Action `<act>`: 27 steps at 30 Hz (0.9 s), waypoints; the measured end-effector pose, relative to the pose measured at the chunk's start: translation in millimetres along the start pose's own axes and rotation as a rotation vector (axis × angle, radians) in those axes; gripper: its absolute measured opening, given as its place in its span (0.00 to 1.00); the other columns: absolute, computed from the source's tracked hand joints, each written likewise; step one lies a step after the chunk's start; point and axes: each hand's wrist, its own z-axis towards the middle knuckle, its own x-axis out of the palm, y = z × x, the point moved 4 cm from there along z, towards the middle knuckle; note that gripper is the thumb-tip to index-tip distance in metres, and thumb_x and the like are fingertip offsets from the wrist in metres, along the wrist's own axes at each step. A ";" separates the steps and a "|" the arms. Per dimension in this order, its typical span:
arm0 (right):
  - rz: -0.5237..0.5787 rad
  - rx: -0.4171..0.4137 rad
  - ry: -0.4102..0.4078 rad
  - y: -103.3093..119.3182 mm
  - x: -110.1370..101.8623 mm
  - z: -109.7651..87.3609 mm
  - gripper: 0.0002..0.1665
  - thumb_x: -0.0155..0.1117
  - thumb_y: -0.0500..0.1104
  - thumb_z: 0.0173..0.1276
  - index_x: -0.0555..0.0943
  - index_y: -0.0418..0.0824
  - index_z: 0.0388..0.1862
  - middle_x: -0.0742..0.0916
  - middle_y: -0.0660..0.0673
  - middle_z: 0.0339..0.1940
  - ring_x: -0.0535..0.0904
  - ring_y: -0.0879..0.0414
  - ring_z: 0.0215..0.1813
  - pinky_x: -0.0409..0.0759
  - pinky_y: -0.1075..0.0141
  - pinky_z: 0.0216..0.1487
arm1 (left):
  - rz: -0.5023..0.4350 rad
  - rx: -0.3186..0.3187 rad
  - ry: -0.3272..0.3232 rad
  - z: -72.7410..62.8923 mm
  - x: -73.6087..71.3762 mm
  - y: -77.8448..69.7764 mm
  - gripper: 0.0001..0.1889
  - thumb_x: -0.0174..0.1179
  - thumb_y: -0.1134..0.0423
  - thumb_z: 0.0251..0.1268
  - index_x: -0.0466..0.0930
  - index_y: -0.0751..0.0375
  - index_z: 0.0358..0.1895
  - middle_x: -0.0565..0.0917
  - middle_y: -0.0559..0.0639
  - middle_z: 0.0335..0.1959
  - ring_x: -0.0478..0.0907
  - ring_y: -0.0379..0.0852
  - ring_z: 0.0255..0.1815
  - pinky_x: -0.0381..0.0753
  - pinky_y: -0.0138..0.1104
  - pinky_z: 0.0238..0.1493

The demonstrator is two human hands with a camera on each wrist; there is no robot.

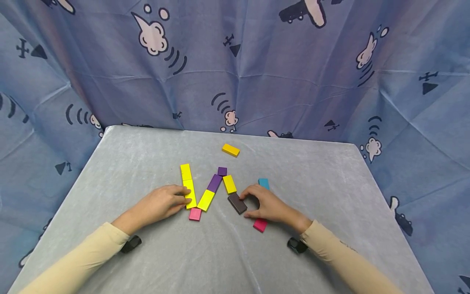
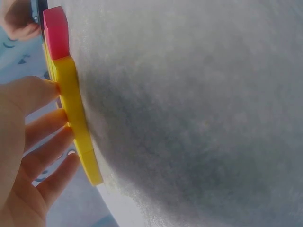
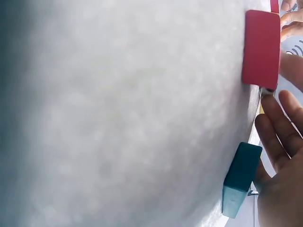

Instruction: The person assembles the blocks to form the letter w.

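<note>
My left hand (image 1: 165, 204) reaches in from the left, fingertips resting on the lower yellow block (image 1: 190, 195). Above that lies another yellow block (image 1: 186, 172), end to end with it; a pink block (image 1: 195, 214) sits at the lower end. My right hand (image 1: 268, 206) has thumb and index finger curved apart beside a dark brown block (image 1: 237, 203). The index fingertip is right at the brown block's edge, the thumb near its lower end. Partly behind this hand are a blue block (image 1: 263, 183) and a red block (image 1: 260, 225).
Between the hands, a yellow block (image 1: 206, 200), a purple block (image 1: 214, 183), a small purple block (image 1: 222, 171) and a yellow block (image 1: 229, 184) form a slanting, peaked line. Farther back lies a lone orange-yellow block (image 1: 231, 150). A patterned curtain (image 1: 205, 102) hangs behind the grey-covered table (image 1: 312, 167).
</note>
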 end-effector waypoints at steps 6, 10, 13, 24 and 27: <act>-0.027 -0.033 0.019 3.1 -0.1 2.4 0.37 0.79 0.52 0.54 0.77 0.49 0.64 0.84 0.55 0.53 0.77 0.60 0.56 0.78 0.60 0.61 | 0.000 0.000 0.000 0.3 -0.8 -0.3 0.13 0.72 0.61 0.57 0.89 0.53 0.47 0.87 0.51 0.51 0.84 0.50 0.54 0.84 0.44 0.58; -0.080 -0.030 0.071 6.9 0.5 4.4 0.37 0.77 0.54 0.56 0.77 0.54 0.65 0.84 0.56 0.54 0.76 0.61 0.56 0.77 0.59 0.61 | 0.005 0.002 0.006 0.5 -1.2 -0.8 0.13 0.71 0.61 0.58 0.89 0.53 0.47 0.86 0.51 0.51 0.84 0.50 0.54 0.84 0.44 0.58; -0.101 -0.031 0.095 9.4 0.6 4.4 0.34 0.76 0.55 0.57 0.79 0.55 0.64 0.85 0.56 0.53 0.76 0.61 0.56 0.77 0.58 0.61 | 0.007 0.003 0.009 0.8 -1.2 -0.9 0.13 0.71 0.61 0.58 0.89 0.53 0.48 0.86 0.51 0.51 0.84 0.50 0.54 0.84 0.44 0.58; -0.043 0.012 0.023 6.7 2.0 5.9 0.38 0.81 0.54 0.52 0.79 0.47 0.61 0.85 0.55 0.44 0.78 0.61 0.49 0.80 0.63 0.57 | 0.008 0.012 -0.006 1.0 -1.8 -1.1 0.12 0.71 0.61 0.58 0.89 0.53 0.47 0.86 0.51 0.50 0.84 0.50 0.53 0.84 0.44 0.58; -0.052 0.020 0.024 6.3 2.5 7.8 0.40 0.81 0.54 0.51 0.78 0.47 0.63 0.85 0.55 0.43 0.77 0.61 0.48 0.79 0.62 0.56 | 0.007 0.011 -0.011 0.9 -1.1 -0.4 0.12 0.72 0.61 0.57 0.89 0.53 0.46 0.86 0.51 0.50 0.84 0.50 0.53 0.84 0.44 0.58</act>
